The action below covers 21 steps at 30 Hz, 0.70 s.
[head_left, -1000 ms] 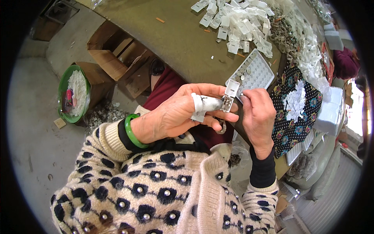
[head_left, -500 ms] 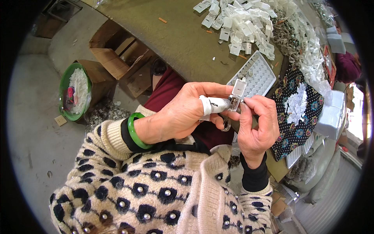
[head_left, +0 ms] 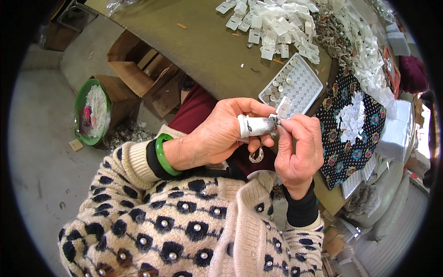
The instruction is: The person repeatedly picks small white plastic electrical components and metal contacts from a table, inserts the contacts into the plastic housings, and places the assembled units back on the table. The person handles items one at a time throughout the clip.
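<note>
My left hand (head_left: 214, 131) is closed on a small white battery box (head_left: 283, 107), its hinged lid standing up. White tape (head_left: 258, 125) wraps one finger of this hand, and a green bangle (head_left: 164, 154) circles the wrist. Below these fingers hangs a coil of thin wire (head_left: 256, 156). Pressed against the box's right side are the closed thumb and fingertips of my right hand (head_left: 301, 154); whatever they pinch is hidden. Just beyond both hands lies a white dimpled tray (head_left: 302, 85) with several round silver button cells (head_left: 277, 83) at its left side.
A heap of white plastic boxes (head_left: 281, 27) lies on the green table (head_left: 184, 46), beside tangled wire coils (head_left: 332, 34). White paper pieces (head_left: 353, 117) rest on a patterned cloth (head_left: 332, 152) at the right. On the floor at left are a green basin (head_left: 77, 111) and an open carton (head_left: 131, 76).
The battery box has turned, so its inside is now mostly covered by my fingers. My right hand has shifted slightly left, and the wire coil hangs lower. More of the tray's cells show.
</note>
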Motion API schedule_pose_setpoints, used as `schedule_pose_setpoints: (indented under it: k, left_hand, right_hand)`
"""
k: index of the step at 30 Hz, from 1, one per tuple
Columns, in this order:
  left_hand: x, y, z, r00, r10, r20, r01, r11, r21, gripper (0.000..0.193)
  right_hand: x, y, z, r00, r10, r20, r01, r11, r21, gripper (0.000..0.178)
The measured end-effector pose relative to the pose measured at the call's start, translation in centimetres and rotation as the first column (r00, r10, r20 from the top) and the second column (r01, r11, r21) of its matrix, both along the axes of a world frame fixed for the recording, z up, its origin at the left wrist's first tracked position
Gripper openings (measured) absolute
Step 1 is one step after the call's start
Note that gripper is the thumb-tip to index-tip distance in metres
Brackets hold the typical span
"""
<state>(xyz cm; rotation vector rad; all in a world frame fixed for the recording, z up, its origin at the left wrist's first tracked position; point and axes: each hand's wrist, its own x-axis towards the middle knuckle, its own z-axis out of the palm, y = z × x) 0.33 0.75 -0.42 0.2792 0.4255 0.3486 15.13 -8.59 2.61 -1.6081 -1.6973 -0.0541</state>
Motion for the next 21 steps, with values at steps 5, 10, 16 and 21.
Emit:
schedule_pose_setpoints:
  k: [5, 10, 16, 21]
  left_hand:
    - [0.1, -0.2, 0.0, 1.0, 0.011, -0.001, -0.011, 0.998, 0.07, 0.016]
    - [0.0, -0.3, 0.2, 0.999, -0.006, 0.051, -0.006, 0.971, 0.238, 0.019]
    - [-0.5, 0.5, 0.3, 0.993, -0.075, 0.09, 0.037, 0.931, 0.363, 0.019]
    - [-0.8, 0.3, 0.2, 0.997, -0.065, 0.05, 0.043, 0.932, 0.36, 0.018]
  right_hand:
    - [0.6, -0.4, 0.6, 0.956, 0.053, -0.289, -0.099, 0.984, -0.148, 0.019]
    - [0.1, -0.7, 1.2, 0.017, -0.158, -0.987, -0.246, 0.956, -0.157, 0.031]
    - [-0.2, -0.7, 1.7, 0.087, -0.082, -0.993, -0.255, 0.962, -0.102, 0.035]
    - [-0.5, -0.2, 1.6, 0.243, -0.132, -0.961, -0.255, 0.947, -0.194, 0.042]
